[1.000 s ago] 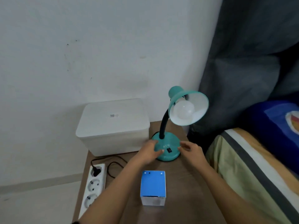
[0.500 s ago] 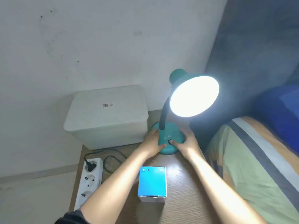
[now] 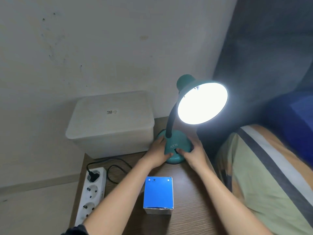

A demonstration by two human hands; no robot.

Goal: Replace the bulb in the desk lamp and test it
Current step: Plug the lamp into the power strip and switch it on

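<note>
Teal desk lamp [image 3: 177, 146] with a round plastic base and a black flexible neck stood at the far end of the brown wood-grain table [image 3: 191, 209], just right of a frosted white plastic storage box [image 3: 110, 122]. Its neck rose upright from the base and curved over to the right. The teal cone shade [image 3: 202, 102] faced near and right, its mouth tilted toward the camera. The shade glowed so brightly that the bulb inside was washed out and could not be made out.

Both hands rested on the base. The left hand [image 3: 158, 154] cupped the base's left side with fingers curled around it. The right hand [image 3: 194, 154] wrapped the right side, its thumb lying at the dark switch on the near face; the switch itself was mostly hidden. Pale letters on the base were too blurred to read with certainty.

Near the middle of the table sat a small blue cardboard box [image 3: 158, 194] with white sides, between the two forearms and apart from the lamp. A white power strip [image 3: 90, 194] lay along the table's left edge, with a black plug [image 3: 93, 175] in its far socket and a black cable [image 3: 115, 168] looping toward the lamp. A striped bedcover [image 3: 271, 184] filled the right side, cut off by the frame.
</note>
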